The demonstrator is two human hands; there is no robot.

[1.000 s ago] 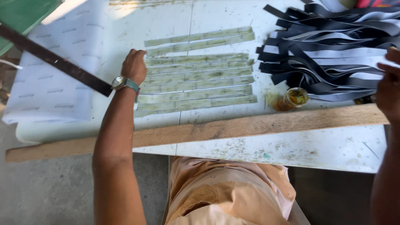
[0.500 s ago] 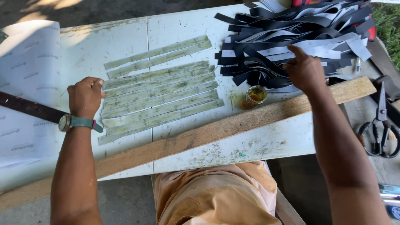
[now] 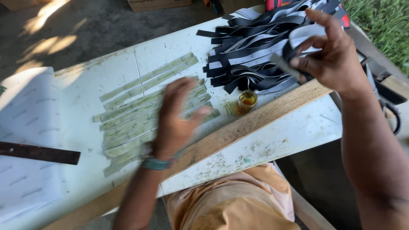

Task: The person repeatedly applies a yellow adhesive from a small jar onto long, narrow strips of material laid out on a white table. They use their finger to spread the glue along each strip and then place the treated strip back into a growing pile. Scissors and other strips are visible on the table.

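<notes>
My left hand is blurred with motion, fingers spread, above a row of pale green strips laid side by side on the white table. It holds nothing that I can see. My right hand is raised over a heap of black and white strips at the far right and pinches one dark strip from it. A small jar of amber liquid stands between the two groups of strips.
A long wooden plank lies diagonally along the table's near edge. White paper sheets and a dark flat bar lie at the left. Scissors handles show at the right edge. My lap in orange cloth is below.
My left hand has swept right, from the left end of the green strips to over their middle. My right hand has lifted off the black heap with a strip in it.
</notes>
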